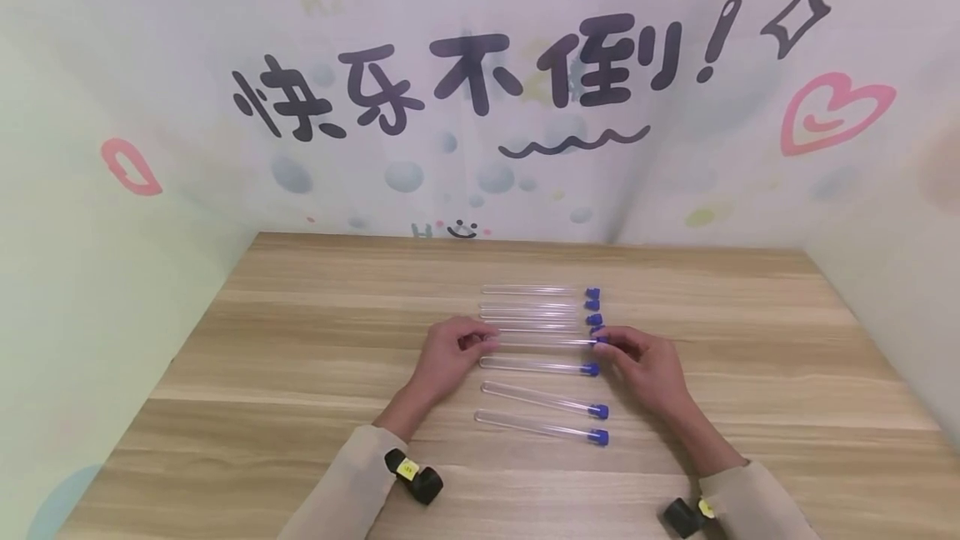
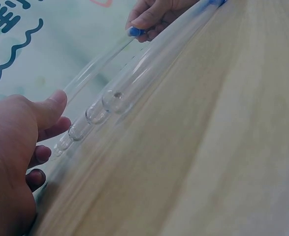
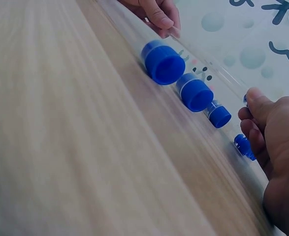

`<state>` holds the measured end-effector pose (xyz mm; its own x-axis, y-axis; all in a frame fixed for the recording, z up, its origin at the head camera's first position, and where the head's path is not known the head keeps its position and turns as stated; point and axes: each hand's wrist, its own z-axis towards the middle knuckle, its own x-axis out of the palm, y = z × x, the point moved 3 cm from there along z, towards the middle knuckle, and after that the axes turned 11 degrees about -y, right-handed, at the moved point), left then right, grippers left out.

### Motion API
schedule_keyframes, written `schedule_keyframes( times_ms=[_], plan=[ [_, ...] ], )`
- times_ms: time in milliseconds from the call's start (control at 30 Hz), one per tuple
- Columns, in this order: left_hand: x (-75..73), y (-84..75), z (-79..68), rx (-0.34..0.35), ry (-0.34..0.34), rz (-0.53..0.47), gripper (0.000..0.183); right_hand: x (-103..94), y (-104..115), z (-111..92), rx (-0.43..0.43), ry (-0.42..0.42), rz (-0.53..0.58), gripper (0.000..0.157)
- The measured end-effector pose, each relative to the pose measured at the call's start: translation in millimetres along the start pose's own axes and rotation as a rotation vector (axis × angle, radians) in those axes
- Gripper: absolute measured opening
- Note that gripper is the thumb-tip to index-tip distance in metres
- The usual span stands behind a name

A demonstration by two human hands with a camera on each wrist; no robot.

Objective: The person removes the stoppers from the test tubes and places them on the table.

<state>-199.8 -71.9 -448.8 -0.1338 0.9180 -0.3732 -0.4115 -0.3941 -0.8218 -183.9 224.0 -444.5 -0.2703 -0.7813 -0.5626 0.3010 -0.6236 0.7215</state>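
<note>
Your beige sleeves (image 1: pixel 345 482) lie nearest, then three blue-capped tubes (image 1: pixel 540 397) on the wooden table (image 1: pixel 300 340), this side of the held tube (image 1: pixel 543 341). Over the table, your left hand (image 1: pixel 447 357) pinches the held tube's rounded end, your right hand (image 1: pixel 651 369) its blue cap (image 2: pixel 136 32). Beyond it lie more clear tubes (image 1: pixel 528 290) with loose blue caps (image 1: pixel 592 293), before a printed backdrop (image 1: pixel 337 182).

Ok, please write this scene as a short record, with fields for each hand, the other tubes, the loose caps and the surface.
Left hand: pinches one end of a clear tube
Right hand: pinches the blue cap at its other end
Cap fully seated: cannot tell
Nearer tubes: three, blue caps on
Farther tubes: several, uncapped
Loose caps: blue, off those tubes' right ends
Surface: wood-grain table
</note>
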Motion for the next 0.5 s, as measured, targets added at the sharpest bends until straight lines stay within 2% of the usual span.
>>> schedule_keyframes(
  times_ms=[267, 500],
  plan=[
    [1.6, 0.6, 0.7, 0.008, 0.046, 0.022, 0.012, 0.3, -1.0, 1.0, -0.002, -0.007, -0.019, 0.017],
    [1.0, 0.4, 0.8, 0.008, 0.048, 0.017, 0.012, -0.8, -0.4, 1.3, -0.006, -0.003, -0.031, 0.018]
  ],
)
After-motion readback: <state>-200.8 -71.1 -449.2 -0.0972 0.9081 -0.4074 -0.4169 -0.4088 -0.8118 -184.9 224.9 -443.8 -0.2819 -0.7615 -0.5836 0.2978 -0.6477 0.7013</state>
